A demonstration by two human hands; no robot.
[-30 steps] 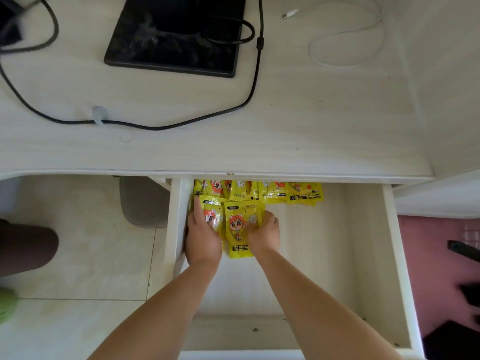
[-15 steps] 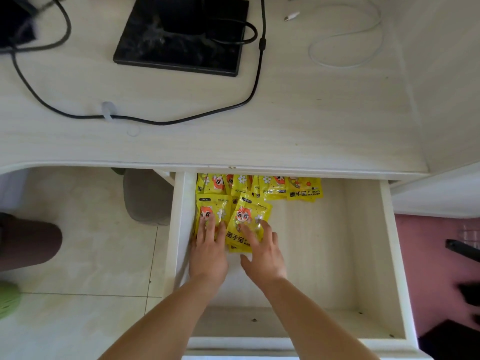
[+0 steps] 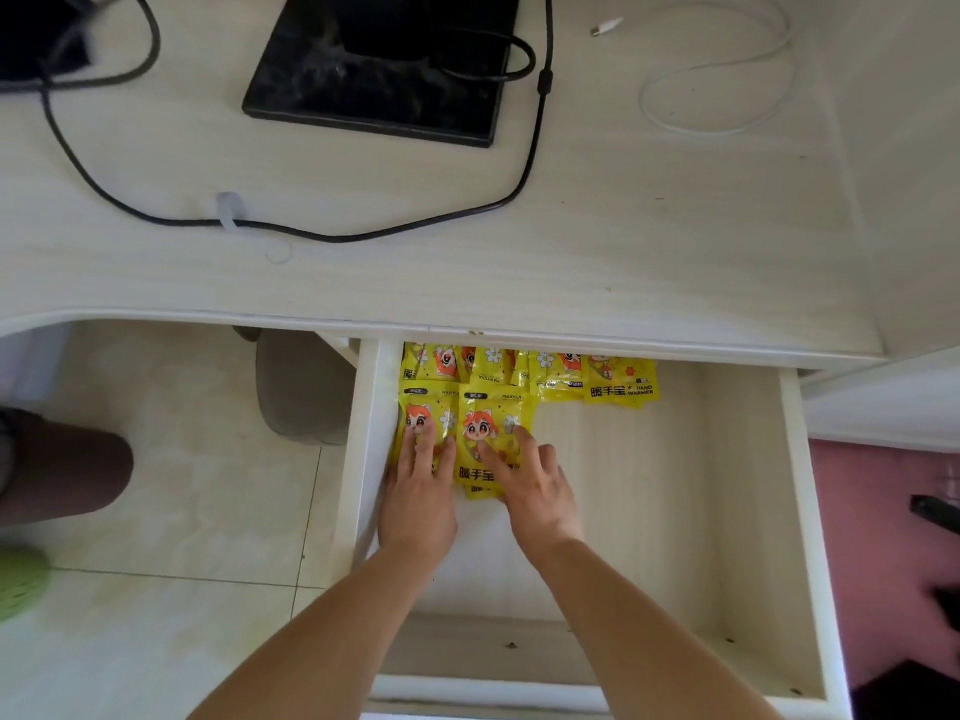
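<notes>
An open white drawer [image 3: 795,511] sticks out from under a pale desk [image 3: 571,241]. Several yellow hand-warmer packets lie in its far left corner. A row of them [image 3: 550,376] runs along the back, partly hidden under the desk edge. Two more lie in front, side by side: a left packet [image 3: 421,407] against the drawer's left wall and a right packet [image 3: 493,423]. My left hand [image 3: 418,491] presses flat on the left packet with straight fingers. My right hand [image 3: 535,485] presses its spread fingers on the right packet.
On the desk lie a black flat device [image 3: 384,59], a black cable [image 3: 332,233] and a white cable [image 3: 727,90]. Left of the drawer are floor tiles, a grey stool [image 3: 301,392] and a dark shape [image 3: 62,470]. A reddish surface [image 3: 883,553] lies to the right.
The right packet has turned from tilted to upright beside the left one. Both hands went from curled on the packets to lying flat with straight fingers.
</notes>
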